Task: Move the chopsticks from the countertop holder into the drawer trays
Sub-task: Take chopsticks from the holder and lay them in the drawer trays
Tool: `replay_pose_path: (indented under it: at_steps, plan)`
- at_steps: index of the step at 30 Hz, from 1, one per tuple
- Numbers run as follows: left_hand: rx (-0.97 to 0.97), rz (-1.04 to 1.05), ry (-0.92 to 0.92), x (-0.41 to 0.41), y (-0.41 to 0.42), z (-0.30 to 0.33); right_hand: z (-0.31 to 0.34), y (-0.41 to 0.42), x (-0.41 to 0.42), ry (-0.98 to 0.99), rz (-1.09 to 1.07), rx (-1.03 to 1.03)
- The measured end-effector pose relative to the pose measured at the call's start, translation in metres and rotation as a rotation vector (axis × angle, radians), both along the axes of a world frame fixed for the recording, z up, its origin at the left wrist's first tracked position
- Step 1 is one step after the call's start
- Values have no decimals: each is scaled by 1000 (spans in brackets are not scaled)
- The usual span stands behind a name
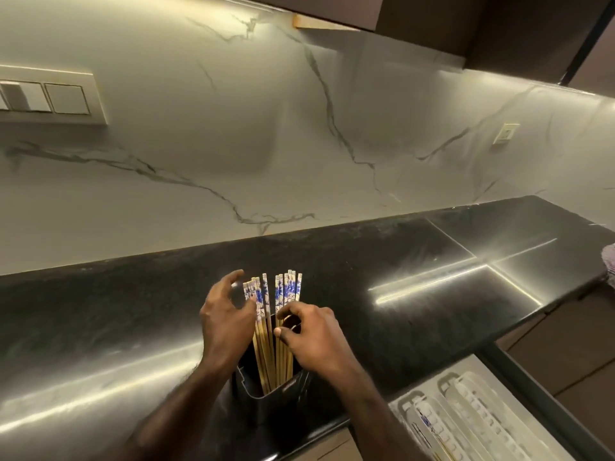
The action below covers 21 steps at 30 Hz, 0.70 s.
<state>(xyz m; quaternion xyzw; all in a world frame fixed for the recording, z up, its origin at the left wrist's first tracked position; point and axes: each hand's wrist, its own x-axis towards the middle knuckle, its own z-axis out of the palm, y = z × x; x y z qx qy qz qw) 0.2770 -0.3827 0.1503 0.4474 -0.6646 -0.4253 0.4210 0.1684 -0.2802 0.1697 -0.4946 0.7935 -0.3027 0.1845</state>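
Hiding holder (266, 390) rim, hands (226, 322) among chopsticks (266, 327)

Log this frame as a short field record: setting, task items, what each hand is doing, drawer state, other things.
setting: black countertop under a marble backsplash
holder: black holder near the front edge
chopsticks: chopsticks, blue-patterned tops, upright in the holder, split into two bunches
left hand: left hand at the left bunch, fingers spread, thumb against it
right hand: right hand curled round the right bunch
drawer: drawer open at lower right, white drawer trays inside; contents unclear
other: switch panel, wall socket
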Motion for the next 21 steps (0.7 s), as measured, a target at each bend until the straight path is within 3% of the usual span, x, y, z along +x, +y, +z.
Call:
replay_pose_path:
  at_steps: [11,21]
  plan:
    - [94,-78,27,-8,-15,-23,-23,-22,-3,-50,57,98]
    - [49,-30,70,-11,-17,-24,-31,-25,-2,-69,61,175]
